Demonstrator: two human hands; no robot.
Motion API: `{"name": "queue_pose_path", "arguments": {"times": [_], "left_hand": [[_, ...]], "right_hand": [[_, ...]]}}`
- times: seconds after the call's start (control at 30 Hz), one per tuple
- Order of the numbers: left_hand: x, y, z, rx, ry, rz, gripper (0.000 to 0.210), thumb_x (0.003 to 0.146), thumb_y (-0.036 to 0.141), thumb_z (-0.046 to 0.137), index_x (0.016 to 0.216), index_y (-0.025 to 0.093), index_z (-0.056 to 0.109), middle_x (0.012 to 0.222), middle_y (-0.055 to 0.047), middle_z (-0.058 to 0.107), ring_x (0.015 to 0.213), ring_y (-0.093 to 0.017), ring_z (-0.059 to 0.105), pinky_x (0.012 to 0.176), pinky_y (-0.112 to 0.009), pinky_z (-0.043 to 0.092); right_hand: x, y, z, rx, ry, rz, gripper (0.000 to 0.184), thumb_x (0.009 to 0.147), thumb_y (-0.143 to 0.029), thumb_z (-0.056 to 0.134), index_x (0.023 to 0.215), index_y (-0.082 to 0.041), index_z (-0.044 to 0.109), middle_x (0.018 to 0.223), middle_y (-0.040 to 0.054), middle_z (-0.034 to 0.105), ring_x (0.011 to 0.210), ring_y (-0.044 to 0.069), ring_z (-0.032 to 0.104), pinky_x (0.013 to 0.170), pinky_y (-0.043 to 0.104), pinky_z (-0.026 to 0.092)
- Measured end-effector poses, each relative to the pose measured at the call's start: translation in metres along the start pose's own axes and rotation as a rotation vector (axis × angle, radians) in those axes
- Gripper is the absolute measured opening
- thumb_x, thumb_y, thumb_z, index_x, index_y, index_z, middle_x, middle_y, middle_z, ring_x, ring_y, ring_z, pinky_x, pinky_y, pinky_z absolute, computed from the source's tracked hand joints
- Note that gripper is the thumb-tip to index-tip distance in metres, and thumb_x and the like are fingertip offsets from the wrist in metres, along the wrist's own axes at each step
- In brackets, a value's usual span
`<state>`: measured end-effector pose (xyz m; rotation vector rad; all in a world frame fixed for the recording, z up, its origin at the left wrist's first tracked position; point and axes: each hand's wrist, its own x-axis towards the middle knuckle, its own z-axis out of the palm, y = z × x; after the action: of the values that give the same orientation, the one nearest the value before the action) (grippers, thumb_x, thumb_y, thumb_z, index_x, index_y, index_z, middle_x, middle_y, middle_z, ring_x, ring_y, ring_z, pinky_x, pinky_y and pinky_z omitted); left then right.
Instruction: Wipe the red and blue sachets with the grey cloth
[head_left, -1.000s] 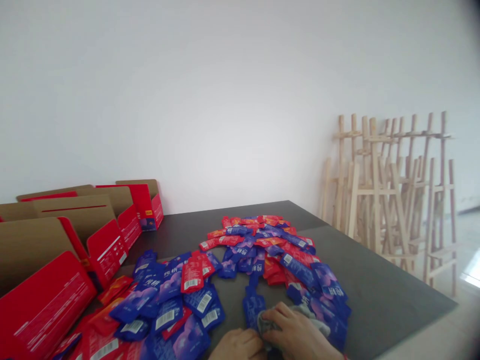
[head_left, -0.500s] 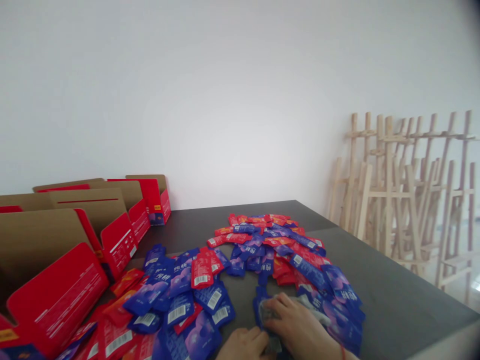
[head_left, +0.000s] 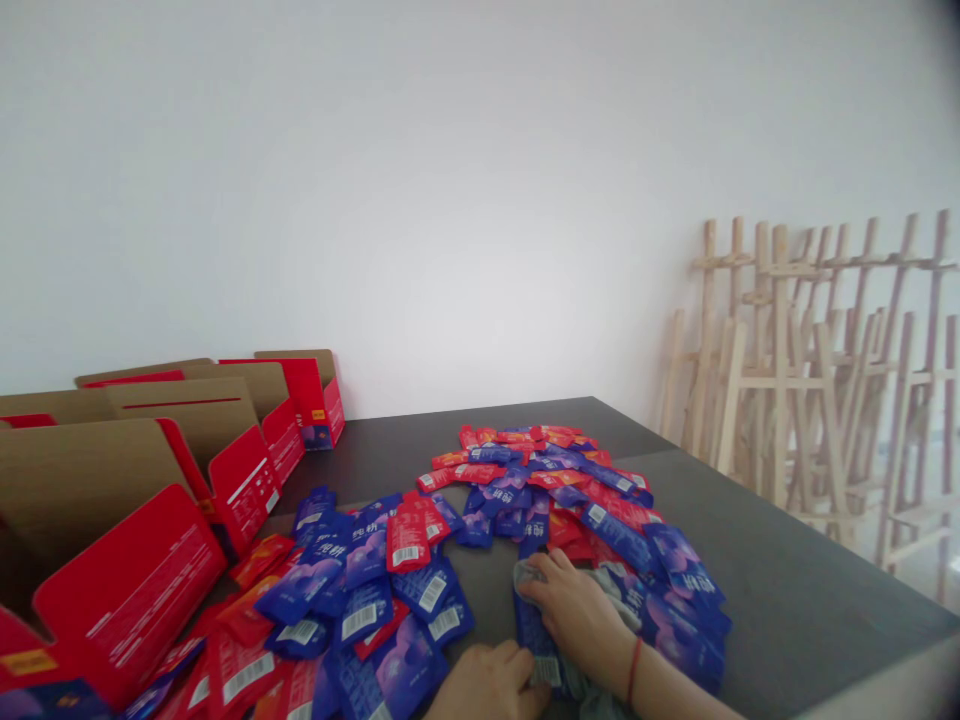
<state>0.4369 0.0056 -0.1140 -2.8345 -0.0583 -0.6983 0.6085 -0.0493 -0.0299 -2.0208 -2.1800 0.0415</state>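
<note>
In the head view, a blue pouch [head_left: 529, 628] lies on the dark table at the bottom centre, its barcode end towards me. My left hand [head_left: 487, 684] is closed, with its fingertips at the pouch's near end. My right hand [head_left: 576, 612] is bent over a thin greyish cloth [head_left: 527, 574], pressing it on the pouch's far end. More of the cloth shows beside and below the right wrist. Left of my hands is a heap of blue pouches [head_left: 365, 610] and red pouches [head_left: 407, 535]. The fingers partly hide the pouch between them.
Open red cardboard boxes [head_left: 135, 590] with brown insides stand in rows at the left. A curved spread of red and blue pouches [head_left: 619, 538] runs along the right side of the dark table [head_left: 780, 590]. Wooden easels [head_left: 780, 385] lean by the white wall.
My right hand has slid forward along the pouch with the cloth, uncovering the pouch's middle and barcode. My left hand stays at the near end. The view has shifted slightly.
</note>
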Motion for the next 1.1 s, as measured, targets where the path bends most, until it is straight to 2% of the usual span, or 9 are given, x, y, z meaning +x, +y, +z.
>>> {"name": "queue_pose_path", "arguments": {"times": [0.1,0.23,0.4,0.57,0.67,0.73,0.87,0.97,1.1], "left_hand": [[0.002,0.0,0.002,-0.004,0.012,-0.068,0.023,0.087,0.034,0.074,0.072,0.022,0.061,0.066,0.001,0.054,0.062,-0.015,0.052,0.044,-0.026,0.031],[0.001,0.003,0.011,-0.058,0.021,-0.214,0.022,0.085,0.036,0.074,0.077,0.02,0.061,0.069,0.002,0.059,0.059,-0.014,0.053,0.052,-0.028,0.041],[-0.002,0.0,0.013,-0.056,-0.021,-0.111,0.021,0.087,0.033,0.073,0.073,0.021,0.063,0.069,0.001,0.059,0.061,-0.014,0.054,0.052,-0.025,0.04],[0.02,-0.007,-0.018,-0.083,-0.311,-0.102,0.01,0.085,0.027,0.072,0.086,0.019,0.066,0.084,-0.002,0.066,0.077,-0.019,0.062,0.063,-0.028,0.05],[0.044,-0.009,-0.042,-0.121,-0.513,-0.188,0.003,0.084,0.018,0.064,0.087,0.019,0.065,0.088,-0.004,0.067,0.08,-0.022,0.065,0.069,-0.031,0.055],[0.06,-0.012,-0.055,-0.14,-0.558,-0.206,0.014,0.084,0.015,0.06,0.097,0.019,0.065,0.094,-0.004,0.068,0.085,-0.023,0.066,0.073,-0.033,0.056],[0.09,-0.021,-0.07,-0.134,-0.596,-0.037,0.034,0.083,0.02,0.064,0.117,0.021,0.061,0.111,-0.007,0.064,0.1,-0.024,0.063,0.081,-0.034,0.055],[0.111,-0.029,-0.071,-0.077,-0.686,0.125,0.037,0.08,0.025,0.072,0.115,0.024,0.063,0.114,-0.008,0.061,0.109,-0.027,0.059,0.083,-0.036,0.053],[0.125,-0.039,-0.066,-0.023,-0.732,0.236,0.045,0.067,0.03,0.085,0.107,0.025,0.066,0.113,-0.007,0.061,0.114,-0.029,0.055,0.076,-0.034,0.052]], "right_hand": [[-0.023,0.005,0.015,0.0,0.035,0.02,0.059,0.072,0.003,0.047,0.117,-0.027,0.068,0.136,0.0053,0.057,0.118,0.028,0.05,0.094,0.038,0.047],[-0.057,0.017,0.04,0.02,0.009,-0.124,0.048,0.078,-0.004,0.054,0.112,-0.032,0.07,0.136,0.0004,0.059,0.118,0.029,0.051,0.091,0.036,0.05],[-0.063,0.022,0.032,0.058,-0.035,-0.143,0.04,0.079,-0.006,0.054,0.101,-0.034,0.073,0.131,-0.0016,0.062,0.113,0.026,0.054,0.086,0.034,0.051],[-0.018,0.026,0.001,0.1,0.043,0.101,0.046,0.073,0.001,0.048,0.099,-0.025,0.075,0.115,0.0087,0.066,0.11,0.028,0.054,0.088,0.036,0.047],[0.002,0.037,0.0,0.176,0.076,0.126,0.044,0.072,0.0,0.05,0.1,-0.023,0.075,0.11,0.0083,0.066,0.11,0.026,0.055,0.091,0.035,0.045],[0.006,0.044,0.007,0.203,0.086,0.114,0.044,0.072,-0.001,0.051,0.102,-0.024,0.074,0.11,0.0068,0.066,0.108,0.025,0.055,0.094,0.034,0.043],[-0.002,0.052,0.023,0.35,0.184,0.114,0.044,0.074,-0.005,0.049,0.105,-0.023,0.073,0.114,0.0062,0.065,0.109,0.023,0.055,0.096,0.031,0.042],[-0.008,0.054,0.029,0.507,0.294,0.105,0.041,0.076,-0.009,0.047,0.104,-0.022,0.074,0.113,0.0069,0.065,0.108,0.023,0.055,0.096,0.031,0.042],[-0.009,0.053,0.029,0.546,0.338,0.09,0.036,0.076,-0.01,0.046,0.096,-0.022,0.073,0.111,0.0074,0.066,0.105,0.024,0.055,0.094,0.032,0.041]]}}
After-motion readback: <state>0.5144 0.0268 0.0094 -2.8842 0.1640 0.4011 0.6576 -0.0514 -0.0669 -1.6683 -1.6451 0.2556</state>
